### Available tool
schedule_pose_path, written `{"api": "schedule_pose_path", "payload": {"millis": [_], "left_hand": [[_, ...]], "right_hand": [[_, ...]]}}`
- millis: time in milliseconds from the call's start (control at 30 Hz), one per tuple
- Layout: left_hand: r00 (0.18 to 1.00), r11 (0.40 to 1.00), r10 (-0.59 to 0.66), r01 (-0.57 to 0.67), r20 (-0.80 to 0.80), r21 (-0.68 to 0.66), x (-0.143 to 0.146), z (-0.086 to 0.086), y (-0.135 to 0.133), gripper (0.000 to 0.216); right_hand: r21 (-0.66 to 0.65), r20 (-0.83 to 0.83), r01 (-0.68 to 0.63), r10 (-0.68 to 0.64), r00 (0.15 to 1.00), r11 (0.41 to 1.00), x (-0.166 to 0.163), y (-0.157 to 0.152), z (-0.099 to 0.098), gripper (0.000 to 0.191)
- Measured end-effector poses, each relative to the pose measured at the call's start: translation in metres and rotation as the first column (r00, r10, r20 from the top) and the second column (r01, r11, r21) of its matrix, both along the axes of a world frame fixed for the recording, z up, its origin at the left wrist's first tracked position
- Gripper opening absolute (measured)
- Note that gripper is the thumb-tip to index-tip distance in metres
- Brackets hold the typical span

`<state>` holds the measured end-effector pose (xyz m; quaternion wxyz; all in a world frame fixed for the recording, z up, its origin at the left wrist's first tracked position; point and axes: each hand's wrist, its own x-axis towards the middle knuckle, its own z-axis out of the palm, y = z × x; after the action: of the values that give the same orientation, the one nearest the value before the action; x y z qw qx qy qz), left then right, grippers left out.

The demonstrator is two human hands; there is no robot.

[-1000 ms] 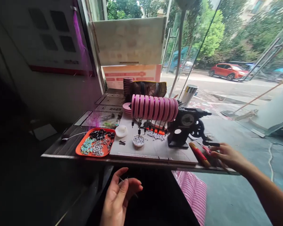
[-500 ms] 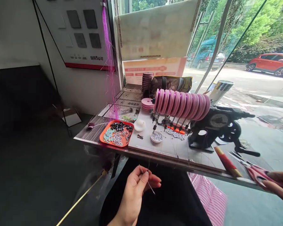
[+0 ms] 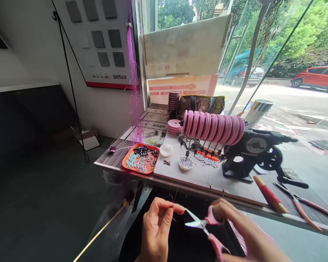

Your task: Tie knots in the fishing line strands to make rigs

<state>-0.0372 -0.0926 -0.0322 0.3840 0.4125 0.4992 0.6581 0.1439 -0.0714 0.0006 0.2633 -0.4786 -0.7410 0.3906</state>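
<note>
Currently, the right hand (image 3: 239,220), half-curled, holds scissors (image 3: 203,223) by the loops, blades parted, just right of the left hand (image 3: 157,225), whose thumb and fingertips pinch thread (image 3: 173,201) nearer than the table (image 3: 106,160).

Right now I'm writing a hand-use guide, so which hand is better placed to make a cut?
The right, I'd judge: the right hand holds the pink-handled scissors, blades open and pointing toward the left hand, whose fingers are occupied pinching a fine strand.
</note>
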Motion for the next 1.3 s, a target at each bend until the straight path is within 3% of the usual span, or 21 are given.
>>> {"api": "schedule_pose_path", "payload": {"millis": [67,133,400,567,733,967,1300], "left_hand": [[1.0,1.0,-0.001,0.002,0.03,-0.028,-0.002,0.001,0.002,0.019],[1.0,0.999,0.01,-0.009,0.02,-0.032,-0.002,0.001,0.002,0.02],[1.0,0.999,0.014,-0.014,-0.003,-0.038,-0.006,0.0,0.001,0.021],[0.977,0.976,-0.137,0.161,0.161,-0.146,-0.011,0.003,0.005,0.018],[0.913,0.948,-0.149,0.241,0.379,-0.208,-0.008,0.006,0.006,0.015],[0.893,0.931,-0.155,0.275,0.422,-0.241,-0.008,0.009,0.004,0.014],[0.893,0.926,-0.139,0.27,0.429,-0.262,-0.008,0.011,0.005,0.016]], "right_hand": [[0.14,0.149,-0.013,-0.008,0.989,0.99,0.001,0.009,0.006,0.025],[0.191,0.267,-0.065,0.012,0.964,0.979,0.002,0.016,0.009,0.028],[0.151,0.466,-0.223,0.13,0.875,0.963,-0.01,0.029,0.026,0.021],[0.076,0.405,-0.229,0.18,0.896,0.97,-0.01,0.03,0.022,0.016],[-0.105,0.295,-0.211,0.233,0.927,0.972,-0.011,0.036,0.015,0.013],[-0.361,0.091,-0.261,0.312,0.946,0.895,-0.008,0.046,0.002,0.023],[-0.416,0.01,-0.287,0.32,0.947,0.863,-0.003,0.047,-0.008,0.024]]}}
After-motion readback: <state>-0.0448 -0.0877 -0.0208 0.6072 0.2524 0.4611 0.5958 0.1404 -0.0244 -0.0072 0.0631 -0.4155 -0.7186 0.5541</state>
